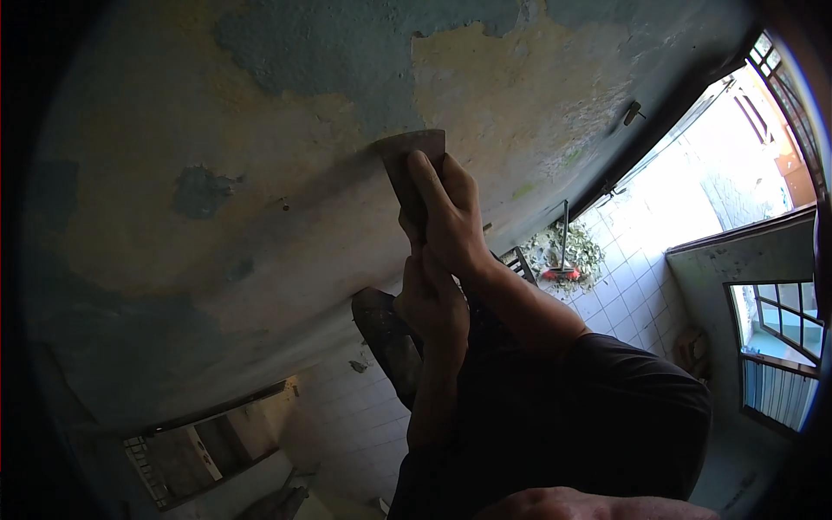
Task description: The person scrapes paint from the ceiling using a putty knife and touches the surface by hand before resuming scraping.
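Note:
A wide, flat scraper (400,166) has its broad edge against the wall (338,182), where paint and plaster are peeling. My right hand (452,211) is closed around it high up near the blade, with the thumb lying along its face. Just below, my left hand (434,303) is closed at the lower end, touching the right hand. The handle is mostly hidden by my fingers. Bluish-grey patches (316,52) lie beside yellowish bare areas on the wall around the blade.
A broom (563,272) with a red head stands by a heap of paint flakes (542,247) on the tiled floor (620,290). Bright daylight enters through a doorway (693,165). A barred window (784,325) is at right. A small nail (284,204) sticks out of the wall.

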